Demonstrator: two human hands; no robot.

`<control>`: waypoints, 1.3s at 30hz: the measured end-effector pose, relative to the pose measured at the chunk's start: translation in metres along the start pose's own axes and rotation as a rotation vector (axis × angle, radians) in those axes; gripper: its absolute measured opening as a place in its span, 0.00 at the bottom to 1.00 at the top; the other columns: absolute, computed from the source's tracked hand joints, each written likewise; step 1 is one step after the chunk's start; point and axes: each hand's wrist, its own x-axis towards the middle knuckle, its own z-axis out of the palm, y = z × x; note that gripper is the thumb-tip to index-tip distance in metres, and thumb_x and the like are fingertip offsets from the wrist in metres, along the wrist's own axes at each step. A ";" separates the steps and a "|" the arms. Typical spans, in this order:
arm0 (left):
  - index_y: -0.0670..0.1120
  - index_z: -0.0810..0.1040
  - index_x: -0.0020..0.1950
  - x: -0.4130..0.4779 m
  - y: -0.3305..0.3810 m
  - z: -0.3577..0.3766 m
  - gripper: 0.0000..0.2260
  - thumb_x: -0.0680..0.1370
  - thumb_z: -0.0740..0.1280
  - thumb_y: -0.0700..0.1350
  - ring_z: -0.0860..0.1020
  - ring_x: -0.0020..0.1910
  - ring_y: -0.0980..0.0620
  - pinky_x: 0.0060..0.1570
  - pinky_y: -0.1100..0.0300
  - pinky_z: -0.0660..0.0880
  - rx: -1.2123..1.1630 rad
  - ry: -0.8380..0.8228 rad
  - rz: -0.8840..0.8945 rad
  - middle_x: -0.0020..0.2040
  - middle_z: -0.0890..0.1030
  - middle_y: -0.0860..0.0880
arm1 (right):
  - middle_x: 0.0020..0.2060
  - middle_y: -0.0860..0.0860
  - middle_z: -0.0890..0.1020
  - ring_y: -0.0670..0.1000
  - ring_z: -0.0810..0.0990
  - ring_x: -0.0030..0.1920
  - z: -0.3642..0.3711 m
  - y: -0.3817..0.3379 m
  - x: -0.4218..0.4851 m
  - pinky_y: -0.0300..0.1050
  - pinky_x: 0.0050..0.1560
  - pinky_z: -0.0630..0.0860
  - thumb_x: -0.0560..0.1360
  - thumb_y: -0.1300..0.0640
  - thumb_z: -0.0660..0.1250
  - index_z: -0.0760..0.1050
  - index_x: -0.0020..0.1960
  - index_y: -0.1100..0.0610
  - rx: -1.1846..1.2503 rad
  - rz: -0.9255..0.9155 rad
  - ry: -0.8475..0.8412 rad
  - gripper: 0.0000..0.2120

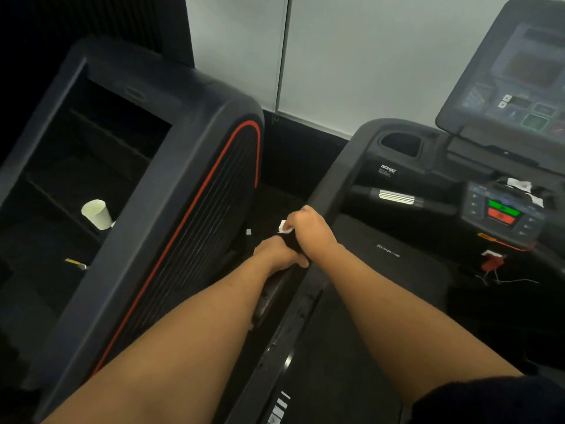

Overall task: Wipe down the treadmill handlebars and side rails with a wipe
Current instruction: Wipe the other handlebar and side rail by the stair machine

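My right hand (308, 229) is clamped round the wipe (285, 227) on the left handlebar (328, 191). My left hand (279, 255) grips the bar just behind it. The bar runs up and away toward the console, so my right hand is the nearer one to stroke forward

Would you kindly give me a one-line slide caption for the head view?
Right hand presses a white wipe onto the treadmill's left handlebar while the left hand grips it just below.

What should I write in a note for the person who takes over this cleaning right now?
Right hand: closed on the white wipe, pressing it on the treadmill's left handlebar.
Left hand: gripping the same handlebar, just below the right.
Done: cannot tell from this view how much is already wiped.
Left: the rest of this handlebar, the side rail below, and the far side, which is out of view.
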 end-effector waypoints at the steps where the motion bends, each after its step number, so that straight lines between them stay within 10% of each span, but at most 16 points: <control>1: 0.54 0.82 0.54 0.002 -0.001 -0.001 0.30 0.54 0.79 0.59 0.82 0.49 0.48 0.55 0.48 0.79 -0.020 -0.024 -0.003 0.50 0.85 0.50 | 0.55 0.52 0.74 0.55 0.76 0.56 -0.004 -0.003 0.005 0.43 0.51 0.72 0.74 0.60 0.68 0.78 0.57 0.55 -0.010 0.070 -0.006 0.12; 6: 0.49 0.81 0.58 0.003 0.004 -0.009 0.20 0.69 0.76 0.55 0.81 0.51 0.47 0.58 0.48 0.79 0.086 -0.052 0.019 0.50 0.83 0.47 | 0.60 0.54 0.72 0.56 0.76 0.57 0.000 -0.020 -0.002 0.47 0.57 0.75 0.74 0.61 0.70 0.78 0.62 0.54 -0.128 0.088 -0.065 0.16; 13: 0.45 0.67 0.75 0.005 0.008 -0.059 0.35 0.73 0.78 0.52 0.74 0.68 0.39 0.64 0.42 0.75 -0.011 -0.367 -0.063 0.68 0.75 0.42 | 0.59 0.53 0.77 0.57 0.77 0.58 -0.016 -0.019 0.006 0.48 0.49 0.73 0.74 0.51 0.70 0.76 0.62 0.54 0.097 0.218 -0.265 0.17; 17: 0.47 0.63 0.81 0.019 0.018 -0.085 0.33 0.77 0.71 0.39 0.74 0.70 0.43 0.64 0.47 0.78 -0.020 -0.045 0.289 0.75 0.70 0.43 | 0.52 0.51 0.74 0.54 0.77 0.49 -0.003 -0.014 -0.009 0.49 0.51 0.77 0.72 0.62 0.71 0.75 0.60 0.53 -0.066 0.011 0.035 0.17; 22: 0.48 0.82 0.64 0.024 0.030 -0.066 0.15 0.79 0.68 0.38 0.82 0.56 0.49 0.59 0.49 0.80 0.387 0.073 0.537 0.56 0.84 0.47 | 0.50 0.51 0.78 0.53 0.76 0.54 0.000 -0.004 -0.015 0.47 0.51 0.77 0.72 0.64 0.69 0.77 0.58 0.53 -0.057 0.136 0.223 0.16; 28: 0.46 0.86 0.48 0.034 0.021 -0.055 0.04 0.77 0.73 0.38 0.83 0.48 0.50 0.55 0.52 0.81 0.061 0.144 0.408 0.47 0.85 0.47 | 0.51 0.54 0.77 0.55 0.77 0.51 -0.008 -0.021 -0.013 0.47 0.48 0.77 0.74 0.64 0.69 0.78 0.60 0.56 -0.015 0.332 0.088 0.15; 33: 0.42 0.82 0.61 0.033 0.001 -0.063 0.11 0.83 0.62 0.36 0.84 0.52 0.44 0.55 0.49 0.83 -0.623 0.010 0.191 0.58 0.82 0.41 | 0.54 0.58 0.75 0.59 0.74 0.55 -0.002 -0.013 -0.020 0.50 0.51 0.73 0.77 0.66 0.62 0.78 0.59 0.58 -0.046 0.135 0.073 0.13; 39: 0.53 0.81 0.61 0.010 -0.020 -0.039 0.13 0.86 0.58 0.51 0.83 0.55 0.45 0.48 0.53 0.79 -0.684 -0.319 -0.079 0.55 0.86 0.43 | 0.55 0.58 0.74 0.58 0.74 0.56 -0.006 -0.021 -0.028 0.51 0.55 0.76 0.76 0.66 0.67 0.76 0.59 0.63 -0.044 0.177 0.092 0.13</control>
